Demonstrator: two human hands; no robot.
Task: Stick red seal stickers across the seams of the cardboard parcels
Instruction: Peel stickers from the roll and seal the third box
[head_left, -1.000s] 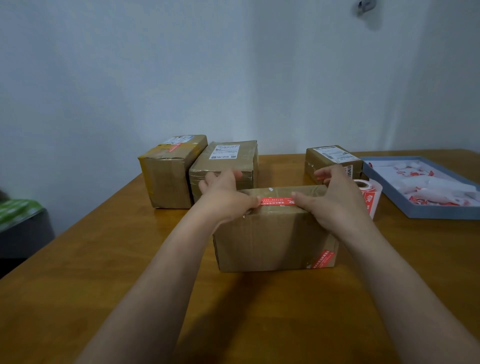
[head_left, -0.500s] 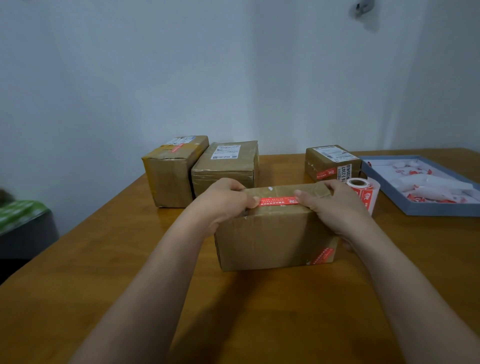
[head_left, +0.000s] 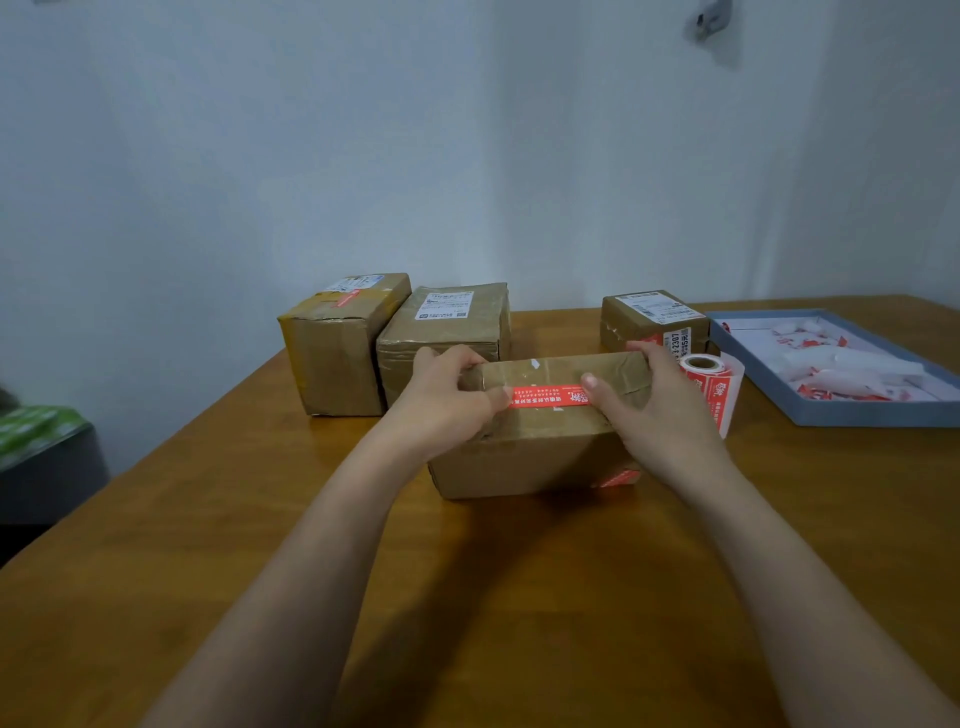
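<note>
Since the earlier frame: both hands drawn nearer along the parcel top, parcel tipped slightly toward the camera. Left hand curled round the near parcel, thumb pressing the left end of the red seal sticker. Right hand likewise, thumb on the right end. Sticker roll just behind. Three parcels behind on the table; blue tray right.

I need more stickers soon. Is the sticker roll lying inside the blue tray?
No, the sticker roll stands on the table to the left of the blue tray, beside the right hand.
</note>
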